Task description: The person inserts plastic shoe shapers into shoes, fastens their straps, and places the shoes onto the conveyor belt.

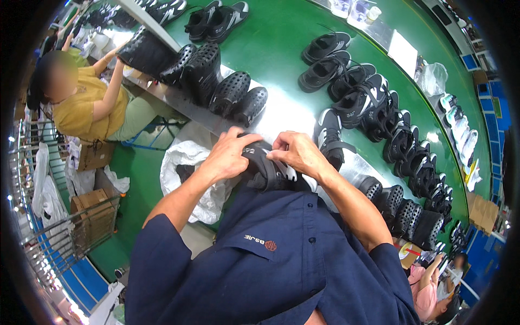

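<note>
A black shoe (261, 172) with white side trim and pale marks on it is held close against my dark blue shirt. My left hand (230, 154) grips its left side, the fingers bent over the upper. On the other side, my right hand (295, 152) is closed, with thumb and fingertips pinching the shoe's upper near its white trim. Which small part lies between those fingertips is hidden. Just right of my right hand, another black shoe with a strap (329, 140) stands on the metal ledge.
Black foot-shaped forms dotted with holes (230, 93) line the ledge ahead. Several black shoes (368, 103) stand on the green surface to the right. A white sack (187, 157) lies at lower left. A co-worker in a yellow top (86, 103) holds a dark form at left.
</note>
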Tool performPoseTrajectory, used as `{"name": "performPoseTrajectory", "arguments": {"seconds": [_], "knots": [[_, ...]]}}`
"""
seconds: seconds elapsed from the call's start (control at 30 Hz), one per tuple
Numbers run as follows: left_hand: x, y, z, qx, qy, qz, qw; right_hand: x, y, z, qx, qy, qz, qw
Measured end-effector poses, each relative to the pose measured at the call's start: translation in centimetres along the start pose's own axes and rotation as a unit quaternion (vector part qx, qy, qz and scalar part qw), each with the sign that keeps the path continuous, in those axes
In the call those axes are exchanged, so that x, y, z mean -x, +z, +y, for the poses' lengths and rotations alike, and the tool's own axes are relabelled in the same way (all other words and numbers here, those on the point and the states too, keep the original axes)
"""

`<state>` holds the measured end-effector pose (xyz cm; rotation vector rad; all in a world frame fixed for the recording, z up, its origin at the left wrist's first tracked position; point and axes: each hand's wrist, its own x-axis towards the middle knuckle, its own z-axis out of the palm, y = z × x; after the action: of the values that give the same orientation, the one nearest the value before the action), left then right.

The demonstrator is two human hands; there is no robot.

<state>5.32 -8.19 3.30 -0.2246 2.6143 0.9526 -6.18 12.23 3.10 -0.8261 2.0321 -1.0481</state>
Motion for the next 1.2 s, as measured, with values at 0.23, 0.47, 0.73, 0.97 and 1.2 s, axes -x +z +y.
{"name": "performPoseTrajectory", "arguments": {"seconds": [0.23,0.47,0.73,0.97,1.2], "knots": [[-0.8,5.3,-3.7,0.412,-0.332,-0.007,0.849,10.4,-5.9,2.7,-0.046,0.352,0.016,0.935],[-1.9,5.6,6.3,-0.126,0.17,0.248,0.945,10.3,2.0,12.2,0.02,0.343,0.25,0.905],[-5.7,13.9,7.2,-0.007,0.108,0.128,0.986,6.7,8.9,12.1,-0.428,0.278,0.17,0.843],[-5.9,12.8,7.9,0.019,0.057,0.052,0.997,7.2,8.9,12.0,-0.344,0.274,0.174,0.881],[-7.3,14.8,6.5,0.041,0.004,0.11,0.993,9.2,8.1,11.2,-0.419,0.219,0.175,0.864]]}}
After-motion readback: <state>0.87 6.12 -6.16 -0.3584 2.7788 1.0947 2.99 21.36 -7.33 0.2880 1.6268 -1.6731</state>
